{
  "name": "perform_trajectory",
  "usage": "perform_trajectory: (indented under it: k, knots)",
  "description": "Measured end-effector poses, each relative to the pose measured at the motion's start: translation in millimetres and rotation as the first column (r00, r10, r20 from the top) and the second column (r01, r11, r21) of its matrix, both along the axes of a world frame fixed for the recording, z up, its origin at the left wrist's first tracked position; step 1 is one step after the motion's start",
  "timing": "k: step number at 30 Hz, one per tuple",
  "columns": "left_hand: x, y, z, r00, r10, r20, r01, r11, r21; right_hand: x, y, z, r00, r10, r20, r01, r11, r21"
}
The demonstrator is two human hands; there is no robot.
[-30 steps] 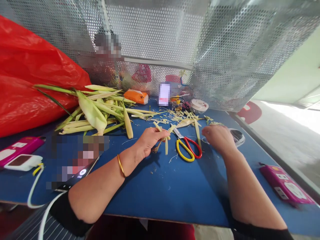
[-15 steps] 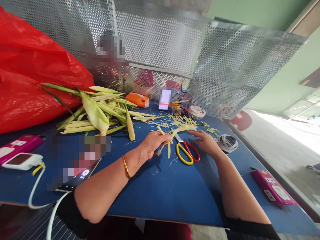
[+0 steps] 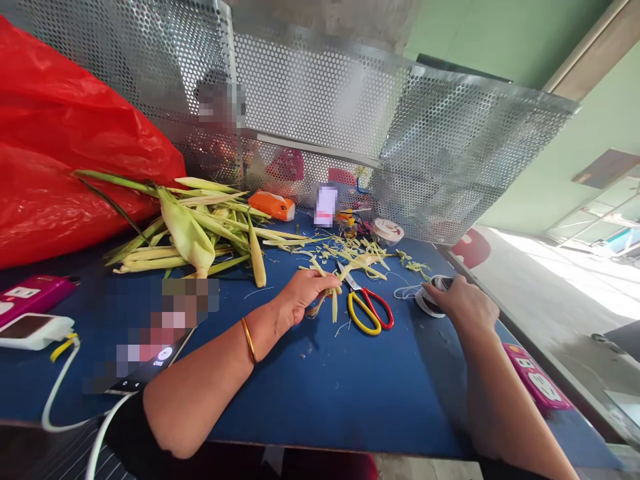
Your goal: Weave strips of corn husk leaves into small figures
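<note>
My left hand (image 3: 303, 294) is closed around a small bundle of pale leaf strips (image 3: 332, 298), held just above the blue table (image 3: 325, 393). A gold bangle (image 3: 247, 339) sits on that wrist. My right hand (image 3: 463, 304) is curled over a white spool of thread (image 3: 431, 298) at the right of the table; a loose end of thread trails to its left. Yellow and red scissors (image 3: 369, 308) lie between the two hands, blades pointing away from me.
A pile of green and yellow palm-like leaves (image 3: 195, 227) lies at the back left before a red plastic bag (image 3: 65, 153). Leaf trimmings (image 3: 355, 250), an orange box (image 3: 273, 204), a perforated metal screen (image 3: 400, 127), phones (image 3: 30, 330) and pink power banks (image 3: 537, 382) surround the work area.
My right hand has moved right from beside the scissors and closed over the thread spool. My left hand has kept its hold on the strips. The view has shifted to the right.
</note>
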State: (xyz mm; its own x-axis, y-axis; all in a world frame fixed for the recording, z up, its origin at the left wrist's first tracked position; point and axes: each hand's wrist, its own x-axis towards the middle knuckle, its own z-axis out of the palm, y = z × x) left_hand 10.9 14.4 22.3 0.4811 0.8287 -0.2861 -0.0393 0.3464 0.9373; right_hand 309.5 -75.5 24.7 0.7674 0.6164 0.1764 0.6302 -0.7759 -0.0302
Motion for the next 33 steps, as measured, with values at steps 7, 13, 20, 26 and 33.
perform_trajectory:
  k: [7, 13, 20, 26, 33]
  knots:
    - [2, 1, -3.0, 1.0, -0.004, 0.0, 0.004, 1.0, -0.028, 48, -6, 5.5, 0.809, 0.523, -0.268, -0.523, 0.849, 0.078]
    - [3, 0, -3.5, 1.0, -0.007, -0.011, 0.007, 1.0, -0.03, 30, -1, 2.0, 0.946, 0.297, -0.129, -0.295, 0.955, 0.036]
    - [4, -1, -5.8, 1.0, -0.017, -0.013, 0.017, 0.999, -0.047, -2, 7, 3.6, 0.891, 0.365, 0.27, -0.39, 0.92, 0.044]
    - [5, 0, -9.2, 1.0, 0.012, 0.002, -0.012, 0.994, -0.11, -46, 45, -9.1, 0.884, 0.46, 0.081, -0.427, 0.866, -0.26]
    - [4, -1, -6.8, 1.0, 0.007, 0.024, -0.003, 0.987, -0.162, -47, 68, -33.8, 0.937, 0.347, -0.041, -0.346, 0.904, -0.253]
